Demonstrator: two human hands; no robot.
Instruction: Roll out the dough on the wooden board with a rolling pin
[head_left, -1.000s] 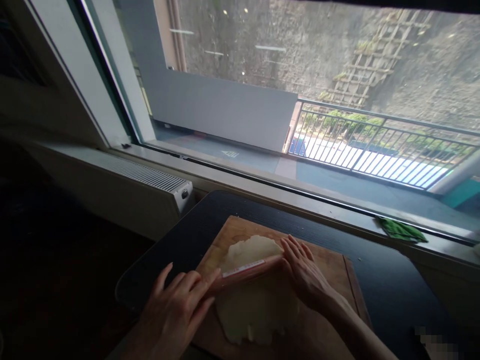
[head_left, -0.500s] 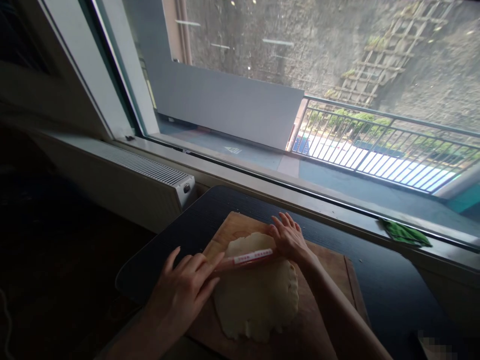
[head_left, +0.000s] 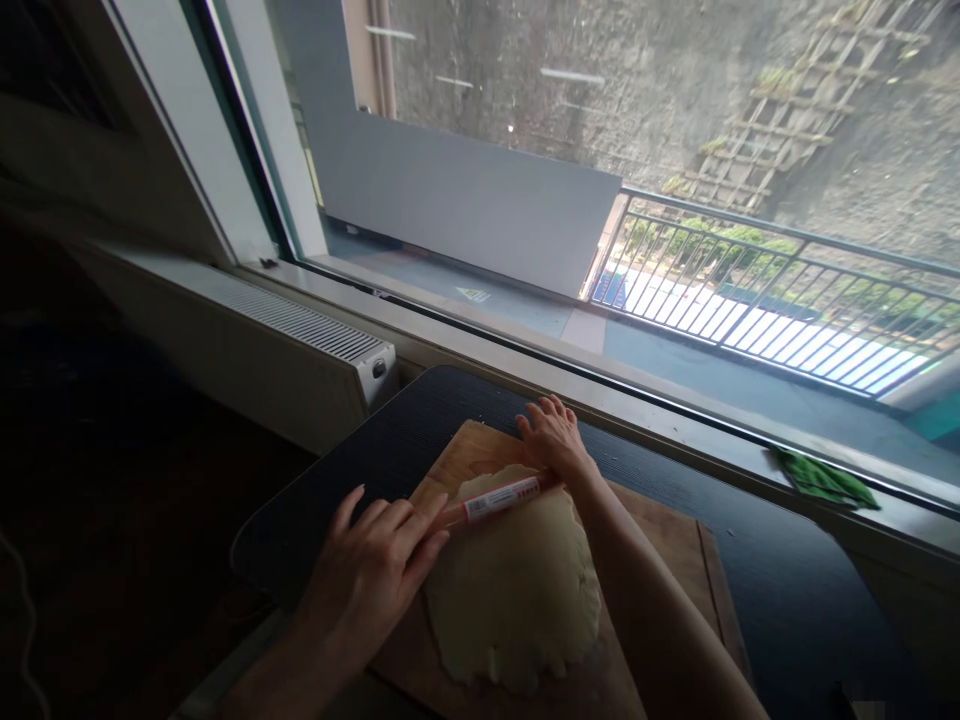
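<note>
A sheet of rolled-out dough (head_left: 517, 585) with an uneven edge lies on a wooden board (head_left: 664, 525). Across its far part rests a thin rolling pin (head_left: 501, 498) wrapped in a printed label. My left hand (head_left: 382, 550) presses on the pin's left end, fingers stretched out and apart. Over the right end lies my right hand (head_left: 555, 440), palm down with its fingers extended past the pin. Neither hand is wrapped round the pin, and both its ends are partly hidden beneath them.
The board sits on a dark table (head_left: 795, 590) against a window sill (head_left: 637, 420). A green cloth (head_left: 825, 478) lies on the sill at the right. Left of the table stands a white radiator (head_left: 330, 370). Outside the window is a metal railing (head_left: 757, 285).
Both hands have pushed slightly away from me, the right hand more. The pin has rolled toward the dough's far edge, and its label has turned to show a barcode.
</note>
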